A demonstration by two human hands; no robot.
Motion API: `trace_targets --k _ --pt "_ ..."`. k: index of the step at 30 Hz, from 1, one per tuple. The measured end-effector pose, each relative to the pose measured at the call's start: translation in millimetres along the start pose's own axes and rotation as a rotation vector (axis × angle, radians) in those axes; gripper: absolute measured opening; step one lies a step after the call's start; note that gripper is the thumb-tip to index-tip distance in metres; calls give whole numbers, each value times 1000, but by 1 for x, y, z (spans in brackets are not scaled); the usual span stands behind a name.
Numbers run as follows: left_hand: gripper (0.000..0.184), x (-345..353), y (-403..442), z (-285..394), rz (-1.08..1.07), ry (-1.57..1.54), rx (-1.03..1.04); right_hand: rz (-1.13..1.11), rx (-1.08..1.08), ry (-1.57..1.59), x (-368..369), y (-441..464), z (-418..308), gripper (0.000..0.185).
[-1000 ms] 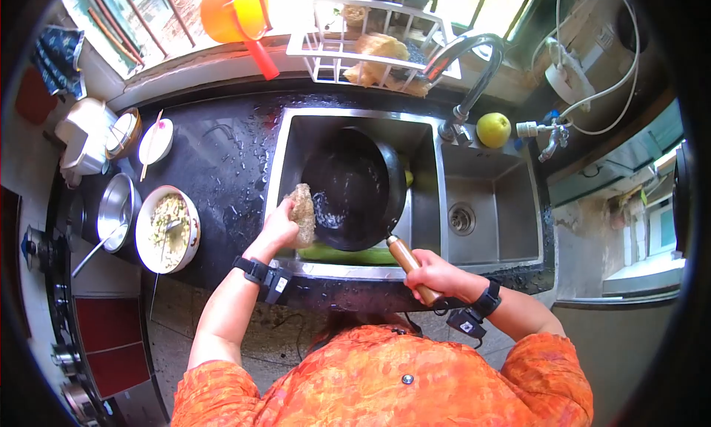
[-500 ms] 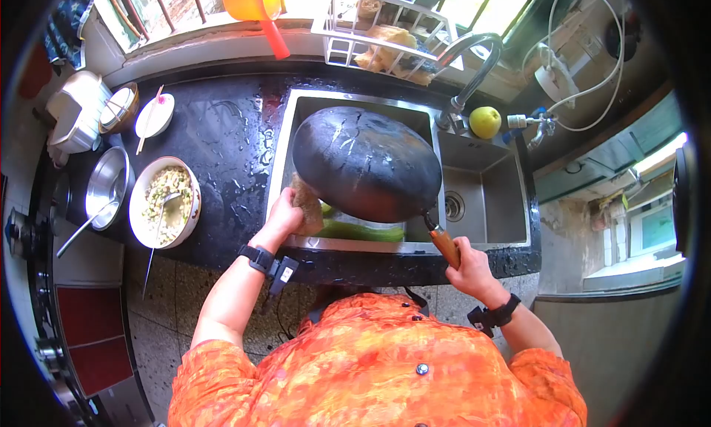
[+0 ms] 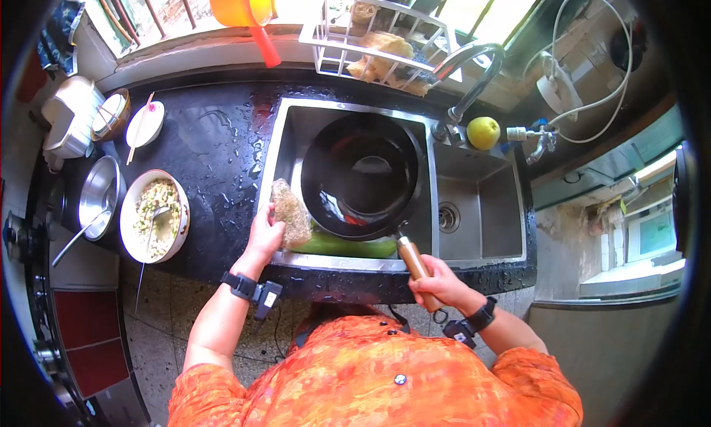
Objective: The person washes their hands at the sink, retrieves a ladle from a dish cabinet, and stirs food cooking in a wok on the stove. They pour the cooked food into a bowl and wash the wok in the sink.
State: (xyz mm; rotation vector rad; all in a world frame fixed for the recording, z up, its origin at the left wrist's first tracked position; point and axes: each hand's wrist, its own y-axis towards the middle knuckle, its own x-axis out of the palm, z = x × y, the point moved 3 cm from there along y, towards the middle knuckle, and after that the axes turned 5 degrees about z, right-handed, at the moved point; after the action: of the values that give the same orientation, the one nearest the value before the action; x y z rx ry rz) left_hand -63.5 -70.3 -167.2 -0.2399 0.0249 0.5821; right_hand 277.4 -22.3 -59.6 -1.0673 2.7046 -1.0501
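A black wok (image 3: 361, 177) sits right side up in the larger basin of the steel sink (image 3: 275, 157), its wet inside facing me. My right hand (image 3: 438, 280) is closed around its wooden handle (image 3: 412, 257), which juts over the sink's front rim. In my left hand (image 3: 264, 237) is a tan, mesh-like scrubber (image 3: 290, 214), held at the basin's left front corner, beside the wok. Under the wok's near edge lies a long green vegetable (image 3: 348, 245), partly hidden by the wok.
The faucet (image 3: 474, 86) arches behind the sink, near a yellow-green fruit (image 3: 483, 133). A white wire rack (image 3: 326, 45) stands behind. Left on the wet black counter (image 3: 215, 160) are a food-filled bowl (image 3: 184, 231), a metal bowl (image 3: 95, 186) and a small dish (image 3: 146, 125) with chopsticks.
The wok has turned over from underside up to inside up and dropped lower into the basin. My right hand has moved left with the handle. My left hand still holds the scrubber.
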Motion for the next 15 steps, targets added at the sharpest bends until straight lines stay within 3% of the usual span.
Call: trace_targets --k 5,12,15 --pt "40 -1 -4 9 10 100 -62 -77 51 99 -5 41 13 33" --pt "40 14 6 49 -130 -232 -186 -95 122 -23 -29 47 21 29" --pt "39 30 16 85 -252 -663 -170 -57 137 -150 -35 35 14 34"
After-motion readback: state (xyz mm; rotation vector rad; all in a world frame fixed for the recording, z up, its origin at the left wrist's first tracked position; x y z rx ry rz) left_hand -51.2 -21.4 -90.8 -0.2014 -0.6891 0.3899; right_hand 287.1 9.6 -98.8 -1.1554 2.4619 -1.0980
